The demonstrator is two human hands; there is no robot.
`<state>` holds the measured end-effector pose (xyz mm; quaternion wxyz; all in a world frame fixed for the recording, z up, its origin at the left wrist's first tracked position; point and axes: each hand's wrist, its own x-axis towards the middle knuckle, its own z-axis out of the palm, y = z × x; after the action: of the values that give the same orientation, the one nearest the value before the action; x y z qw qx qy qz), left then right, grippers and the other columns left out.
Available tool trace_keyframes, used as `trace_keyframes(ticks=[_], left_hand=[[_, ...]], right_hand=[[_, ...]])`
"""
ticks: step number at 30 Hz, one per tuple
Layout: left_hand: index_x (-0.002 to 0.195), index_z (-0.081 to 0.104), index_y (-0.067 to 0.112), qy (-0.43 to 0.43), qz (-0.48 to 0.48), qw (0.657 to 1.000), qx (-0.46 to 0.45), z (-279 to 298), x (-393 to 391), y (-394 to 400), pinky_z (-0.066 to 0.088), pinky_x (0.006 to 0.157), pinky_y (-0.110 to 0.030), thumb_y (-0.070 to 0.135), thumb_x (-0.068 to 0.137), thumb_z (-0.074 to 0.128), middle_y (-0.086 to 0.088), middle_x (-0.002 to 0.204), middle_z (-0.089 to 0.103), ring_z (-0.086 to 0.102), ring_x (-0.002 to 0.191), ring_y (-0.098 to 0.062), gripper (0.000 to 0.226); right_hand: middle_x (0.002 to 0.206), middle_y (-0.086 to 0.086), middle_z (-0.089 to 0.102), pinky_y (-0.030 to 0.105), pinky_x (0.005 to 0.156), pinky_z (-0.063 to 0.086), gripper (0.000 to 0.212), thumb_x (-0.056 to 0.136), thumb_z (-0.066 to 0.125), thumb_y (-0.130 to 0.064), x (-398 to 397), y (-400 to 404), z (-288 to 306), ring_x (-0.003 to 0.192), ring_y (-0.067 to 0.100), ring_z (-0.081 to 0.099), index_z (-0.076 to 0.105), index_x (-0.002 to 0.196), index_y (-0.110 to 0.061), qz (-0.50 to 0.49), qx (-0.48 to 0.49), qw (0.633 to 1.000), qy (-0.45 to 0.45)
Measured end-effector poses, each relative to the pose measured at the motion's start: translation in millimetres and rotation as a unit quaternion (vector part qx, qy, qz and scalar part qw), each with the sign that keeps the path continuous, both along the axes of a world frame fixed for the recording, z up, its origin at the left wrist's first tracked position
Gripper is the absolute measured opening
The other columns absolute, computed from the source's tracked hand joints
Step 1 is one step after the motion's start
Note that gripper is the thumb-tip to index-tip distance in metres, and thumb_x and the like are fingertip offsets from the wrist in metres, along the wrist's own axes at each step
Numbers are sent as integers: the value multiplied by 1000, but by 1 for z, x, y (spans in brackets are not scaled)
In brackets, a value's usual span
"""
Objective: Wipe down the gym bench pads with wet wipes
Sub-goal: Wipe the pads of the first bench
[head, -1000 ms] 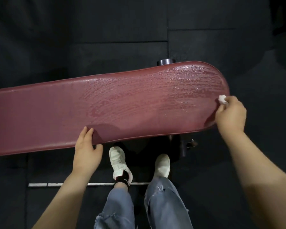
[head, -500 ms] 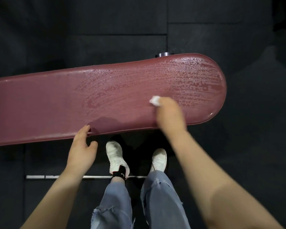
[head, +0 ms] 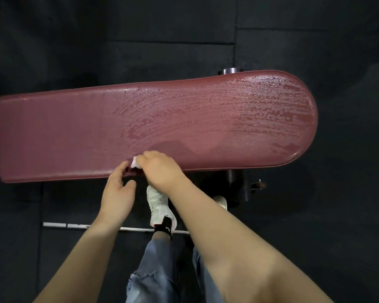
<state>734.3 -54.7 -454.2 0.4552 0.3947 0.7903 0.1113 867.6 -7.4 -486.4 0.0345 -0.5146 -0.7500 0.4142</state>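
Held wipe [head: 134,164] tight in right hand [head: 160,169] to rub pad [head: 74,132]; left hand [head: 118,193] beside it, loose, steadying edge.

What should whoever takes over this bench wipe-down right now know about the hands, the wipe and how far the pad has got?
Right hand: grip closed on the wet wipe, at the near edge of the maroon bench pad, about mid-length.
Left hand: open, holds nothing, fingertips at the pad's near edge just left of the wipe.
Done: the right half up to the rounded end shows wet streaks.
Left: the squared left part looks dry and unwiped. Any other pads are out of view.
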Motion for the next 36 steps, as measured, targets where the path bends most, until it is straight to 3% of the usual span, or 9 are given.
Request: trace_keyframes(ticks=[2,6,10,15,18,21,25,32,36], left_hand=[[149,41,25,3,-14,1000,-5,0,-2,-2,29,115,-31,3,93,48,5,150,46,41,138,-10,60],[150,37,31,-11,-44,999,-6,2,5,-7,30,116,-34,7,94,48,11,153,40,38,139,-9,62],[150,39,27,-2,-39,999,8,0,15,-7,26,115,-28,5,94,50,7,156,37,34,142,-10,61],[149,40,28,-2,-24,1000,6,0,16,-7,27,116,-30,5,94,49,7,156,38,34,142,-10,61],[149,40,29,-5,-24,1000,7,-2,12,-6,29,111,-27,6,93,49,8,152,42,39,137,-6,61],[148,41,28,-12,-10,1000,4,-3,10,-5,29,108,-25,5,93,49,7,150,46,41,133,-5,60],[149,40,25,-6,-16,1000,9,-4,11,-8,29,110,-26,3,93,49,4,150,46,41,135,-8,61],[150,39,27,13,-54,998,20,-7,21,-13,21,106,-20,5,92,51,8,159,31,28,144,-7,63],[149,39,27,23,-61,998,22,-10,25,-13,19,106,-20,5,93,51,10,161,27,24,146,-7,62]], right_hand=[[105,17,59,43,83,41,26,90,49,-9,17,-1,1,100,35,55,62,112,-8,39,28,999,-4],[97,18,64,42,80,46,20,85,54,-4,138,-22,-3,92,38,60,67,100,-7,-152,68,981,-105],[86,2,63,27,66,38,5,90,56,-12,250,-67,15,81,30,61,60,89,-15,-413,63,893,-168],[101,20,65,41,80,44,20,88,51,-4,204,-62,3,93,39,59,63,104,-3,-555,89,809,-172],[104,16,68,38,88,44,29,86,53,1,119,-43,-3,97,35,62,68,109,-8,-457,87,880,-92],[108,9,66,38,90,47,37,84,54,-3,47,-32,-1,102,29,59,67,114,-20,-209,9,978,-16],[98,16,61,43,77,42,20,84,54,-2,32,-30,5,93,35,57,62,102,-4,29,24,999,-30],[83,14,61,41,67,44,13,76,59,3,180,-69,3,81,36,58,62,86,-5,-102,62,985,-122],[89,13,64,38,69,45,11,84,59,-2,267,-102,7,84,37,59,64,91,-7,-302,49,929,-210]])
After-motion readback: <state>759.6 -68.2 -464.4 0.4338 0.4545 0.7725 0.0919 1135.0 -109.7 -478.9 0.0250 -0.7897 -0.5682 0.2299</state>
